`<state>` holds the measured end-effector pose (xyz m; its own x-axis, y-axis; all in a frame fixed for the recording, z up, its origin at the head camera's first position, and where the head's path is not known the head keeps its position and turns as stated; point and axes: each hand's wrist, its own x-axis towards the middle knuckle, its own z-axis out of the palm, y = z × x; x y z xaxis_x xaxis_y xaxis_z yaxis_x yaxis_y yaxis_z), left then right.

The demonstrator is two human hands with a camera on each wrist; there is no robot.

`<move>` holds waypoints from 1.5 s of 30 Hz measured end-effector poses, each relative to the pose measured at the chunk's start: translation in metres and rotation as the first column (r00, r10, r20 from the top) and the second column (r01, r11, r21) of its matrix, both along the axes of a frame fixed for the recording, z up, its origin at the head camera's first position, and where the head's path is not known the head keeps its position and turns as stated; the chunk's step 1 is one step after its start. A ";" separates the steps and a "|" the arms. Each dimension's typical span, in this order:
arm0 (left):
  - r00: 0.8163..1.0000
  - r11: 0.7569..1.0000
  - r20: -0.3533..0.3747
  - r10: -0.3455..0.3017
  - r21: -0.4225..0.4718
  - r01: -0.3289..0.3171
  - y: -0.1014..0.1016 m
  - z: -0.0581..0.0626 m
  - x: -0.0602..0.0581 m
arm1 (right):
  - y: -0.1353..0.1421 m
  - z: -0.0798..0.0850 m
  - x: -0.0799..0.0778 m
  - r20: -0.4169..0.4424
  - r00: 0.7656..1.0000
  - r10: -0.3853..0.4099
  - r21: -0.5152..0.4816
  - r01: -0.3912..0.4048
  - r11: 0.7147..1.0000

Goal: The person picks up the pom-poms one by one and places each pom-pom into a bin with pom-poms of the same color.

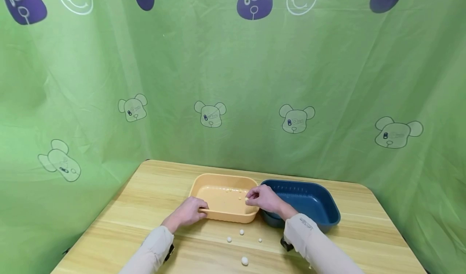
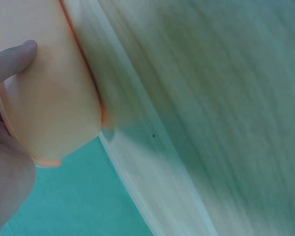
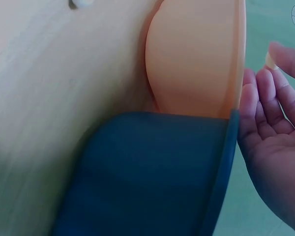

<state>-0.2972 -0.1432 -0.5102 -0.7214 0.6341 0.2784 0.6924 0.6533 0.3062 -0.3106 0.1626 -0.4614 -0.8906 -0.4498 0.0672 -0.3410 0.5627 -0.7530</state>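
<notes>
The left hand (image 1: 187,212) is gripping the rim of the orange tray (image 1: 227,216) at its lower-left corner, in the lower middle of the head view. In the left wrist view its thumb (image 2: 20,58) is pressing on the tray's outer wall, at the upper left of the frame, and the other fingers are curling behind the rim.

The right hand (image 1: 267,200) is reaching over the right end of the orange tray and is pinching a small pale ball (image 3: 271,61) between thumb and fingertips; in the right wrist view that ball is showing at the upper right.

Inside the orange tray a few tiny balls (image 1: 239,198) are lying toward its upper right. Below the tray, at the bottom centre of the head view, four white balls (image 1: 244,261) are resting apart on the table (image 1: 164,181), the largest sitting lowest in the frame.

The blue tray (image 1: 316,207) is standing just right of the orange one, with the right forearm crossing in front of it; whether the two trays are touching I cannot tell. Pale sleeves (image 1: 145,249) are covering both forearms. Behind the table a green curtain (image 1: 251,71) is hanging, showing bear heads and, along the top, purple shapes and smiling faces.
</notes>
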 end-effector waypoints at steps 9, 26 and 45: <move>1.000 1.000 0.015 0.014 0.009 -0.014 0.000 0.000 0.000 | -0.004 -0.002 -0.008 0.022 0.997 -0.070 0.025 0.070 0.997; 1.000 1.000 -0.019 0.005 0.010 -0.004 0.000 -0.001 -0.001 | -0.007 -0.002 -0.028 0.035 0.993 -0.109 0.040 0.107 0.993; 0.999 1.000 0.030 0.025 0.013 -0.025 0.000 -0.002 0.000 | -0.013 -0.004 -0.040 0.057 0.985 -0.164 0.068 0.160 0.985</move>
